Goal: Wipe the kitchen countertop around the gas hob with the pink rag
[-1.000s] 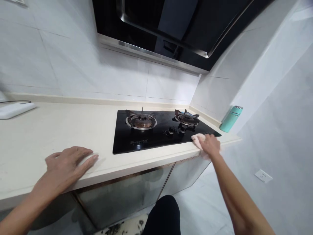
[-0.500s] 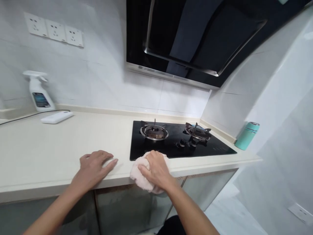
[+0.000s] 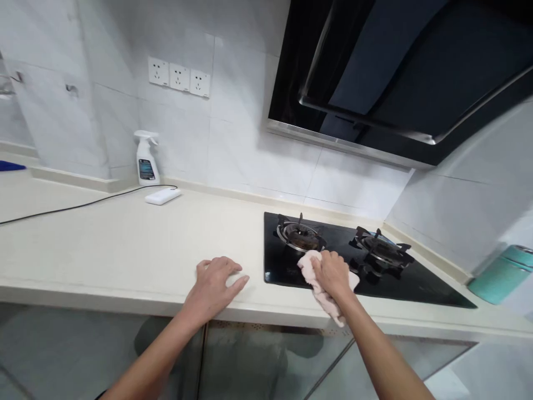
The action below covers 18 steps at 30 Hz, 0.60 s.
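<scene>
My right hand [image 3: 331, 272] is closed on a pale pink cloth [image 3: 322, 291] and presses it onto the black glass hob [image 3: 420, 283], just in front of the left burner [image 3: 300, 238]. Part of the cloth hangs over the counter's front edge. My left hand [image 3: 216, 282] lies flat on the cream counter [image 3: 125, 244] beside the hob's left edge, with its fingers spread and nothing in them. The right burner [image 3: 381, 250] and the hob's knobs sit to the right of my right hand.
A white spray bottle [image 3: 146, 159] stands against the tiled wall at the back left, with a white power bank [image 3: 162, 195] and its black cable [image 3: 75, 206] near it. A teal flask [image 3: 502, 274] lies at the far right. A black range hood [image 3: 400, 66] hangs overhead.
My right hand with the cloth has slid from the hob's right front corner to its left front and now onto the glass by the left burner. The view has swung left. My left hand has stayed put.
</scene>
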Available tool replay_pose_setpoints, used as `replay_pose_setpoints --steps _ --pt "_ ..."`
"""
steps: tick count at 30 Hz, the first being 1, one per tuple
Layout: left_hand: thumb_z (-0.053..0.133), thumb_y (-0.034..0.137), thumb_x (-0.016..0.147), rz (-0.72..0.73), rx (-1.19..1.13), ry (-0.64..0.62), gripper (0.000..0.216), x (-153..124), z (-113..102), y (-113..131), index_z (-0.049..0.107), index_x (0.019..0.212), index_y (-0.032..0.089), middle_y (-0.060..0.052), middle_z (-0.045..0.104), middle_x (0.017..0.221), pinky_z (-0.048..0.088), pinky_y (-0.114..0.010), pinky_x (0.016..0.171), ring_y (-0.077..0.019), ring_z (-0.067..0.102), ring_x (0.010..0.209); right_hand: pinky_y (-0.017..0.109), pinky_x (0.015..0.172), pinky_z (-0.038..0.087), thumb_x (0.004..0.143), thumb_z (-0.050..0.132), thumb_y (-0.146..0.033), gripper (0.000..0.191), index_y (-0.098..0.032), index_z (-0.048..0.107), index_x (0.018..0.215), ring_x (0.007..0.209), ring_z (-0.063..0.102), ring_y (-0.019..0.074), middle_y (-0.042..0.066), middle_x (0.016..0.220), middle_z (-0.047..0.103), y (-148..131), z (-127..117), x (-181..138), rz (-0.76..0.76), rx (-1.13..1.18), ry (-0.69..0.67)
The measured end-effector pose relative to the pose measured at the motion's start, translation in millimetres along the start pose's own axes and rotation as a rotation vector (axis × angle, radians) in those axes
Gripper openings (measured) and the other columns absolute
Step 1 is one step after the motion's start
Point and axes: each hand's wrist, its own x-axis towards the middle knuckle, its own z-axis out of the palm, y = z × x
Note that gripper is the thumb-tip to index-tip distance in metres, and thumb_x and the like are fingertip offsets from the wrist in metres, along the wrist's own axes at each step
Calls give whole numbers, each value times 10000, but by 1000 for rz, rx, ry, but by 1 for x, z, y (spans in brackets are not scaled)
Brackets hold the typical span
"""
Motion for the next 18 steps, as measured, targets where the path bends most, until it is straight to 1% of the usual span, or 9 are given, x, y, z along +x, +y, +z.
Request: replay_pose_setpoints --steps 5,8,10,11,12,13,15,16,18 --pt "585 466 994 13 -18 26 230 -2 3 -5 680 1089 279 -41 733 1159 326 -539 1083 -268 660 1129 469 951 411 1060 469 -383 325 -125 658 1117 1082 568 337 191 1153 621 -81 14 4 -248 145 -35" --pt "578 424 996 60 -38 134 222 -2 4 -10 670 1135 277 -65 704 1219 386 -532 1062 -281 642 1185 456 1000 412 1052 511 -374 286 -147 655 1150 1118 555 301 154 1179 625 -124 19 4 -427 288 -39" --pt "557 389 999 112 -63 223 231 0 5 -9 667 1159 263 -98 667 1298 426 -515 1073 -288 607 1256 402 1026 426 1035 568 -363 240 -196 651 1186 1130 567 245 88 1180 648 -145 21 3 -573 405 -39" --pt "539 369 1001 141 -85 244 248 1 5 -7 661 1185 256 -112 646 1333 442 -501 1087 -286 587 1290 361 1018 441 1029 581 -347 220 -222 649 1197 1118 582 210 52 1169 662 -152 21 4 -639 465 -32" --pt "519 350 1002 164 -109 239 280 4 5 -3 648 1229 250 -124 629 1361 455 -486 1104 -281 568 1318 321 995 459 1029 576 -324 202 -243 649 1199 1092 600 177 21 1154 674 -155 21 5 -691 523 -15" --pt "503 337 1000 174 -129 202 323 7 5 3 629 1282 243 -133 617 1381 464 -472 1118 -276 556 1336 288 957 478 1033 552 -297 191 -252 650 1191 1055 618 152 2 1134 683 -155 19 9 -723 578 15" --pt "511 350 981 134 -117 52 415 15 6 18 594 1368 225 -155 605 1408 466 -485 1145 -288 542 1359 261 879 507 1040 478 -250 206 -243 658 1140 979 646 132 -1 1089 692 -144 14 21 -724 673 115" --pt "537 384 965 83 -74 -43 462 20 7 28 588 1393 220 -168 593 1435 444 -530 1165 -314 524 1382 265 861 515 1039 449 -241 222 -236 661 1105 960 652 136 8 1069 693 -132 10 30 -700 713 184" --pt "595 486 927 -36 61 -241 557 31 10 46 592 1425 236 -188 524 1536 335 -680 1198 -393 432 1467 300 864 518 1033 423 -252 241 -226 662 1044 960 655 164 32 1031 687 -98 1 51 -615 772 347"
